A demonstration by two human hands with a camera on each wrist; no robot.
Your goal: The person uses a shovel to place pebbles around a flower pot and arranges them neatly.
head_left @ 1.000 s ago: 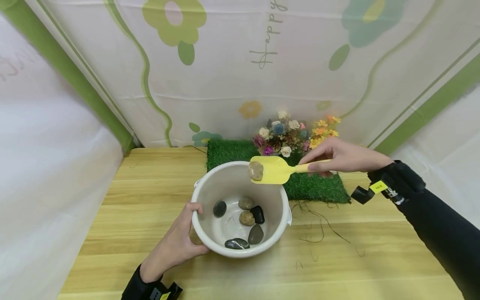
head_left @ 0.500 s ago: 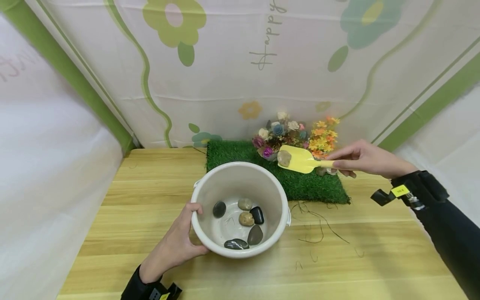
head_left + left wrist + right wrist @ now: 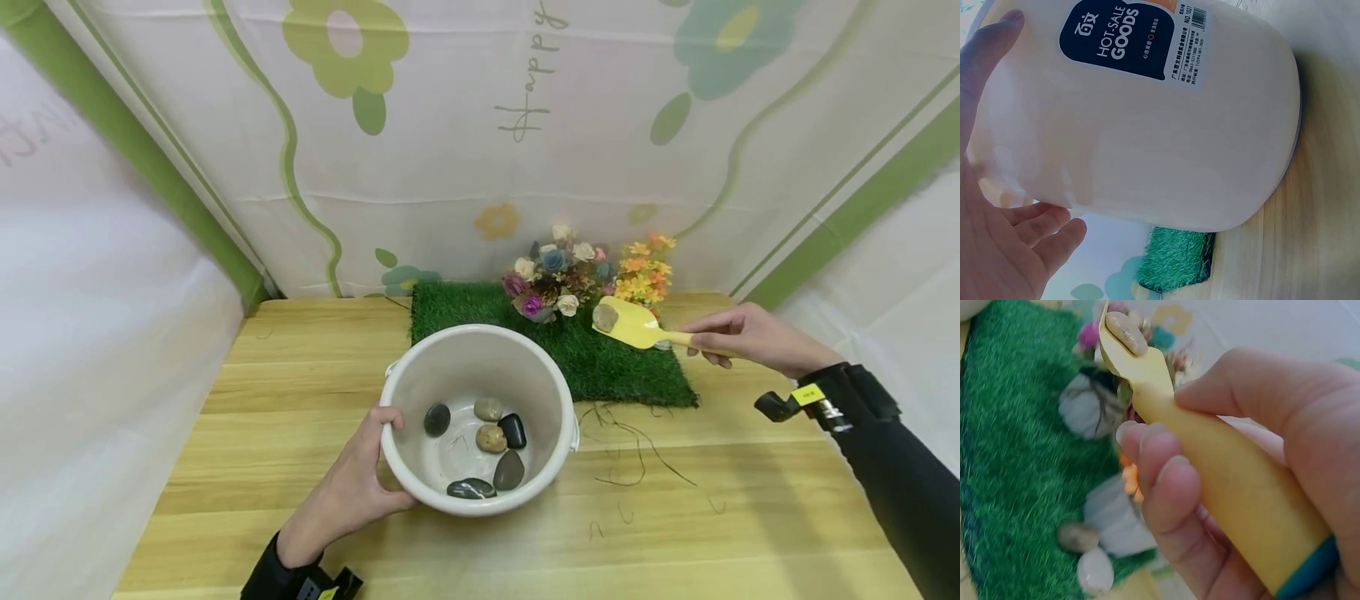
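Observation:
My left hand [image 3: 360,475] grips the left side of a white bucket [image 3: 558,367], its fingers over the rim and the thumb low on the outer wall. Inside lie several pebbles, among them a black pebble [image 3: 513,431] and a speckled tan pebble [image 3: 491,438]. My right hand [image 3: 757,340] holds a yellow toy shovel [image 3: 636,325] by its handle, above the right end of the green turf mat [image 3: 615,379]. One tan pebble [image 3: 1125,333] rests on the blade near its tip. The left wrist view shows the labelled outer wall of the bucket [image 3: 1147,150].
Mixed artificial flowers [image 3: 558,275] and orange-yellow flowers [image 3: 645,271] stand at the mat's back. Below the shovel, a brown pebble [image 3: 1079,537] and a white pebble [image 3: 1095,571] lie by a white pot [image 3: 1119,515]. Loose dark strands [image 3: 641,454] litter the wooden table [image 3: 300,375].
The right hand has carried the shovel with its pebble rightward, from over the bucket's rim to over the mat's right end. The left hand and bucket have stayed in place.

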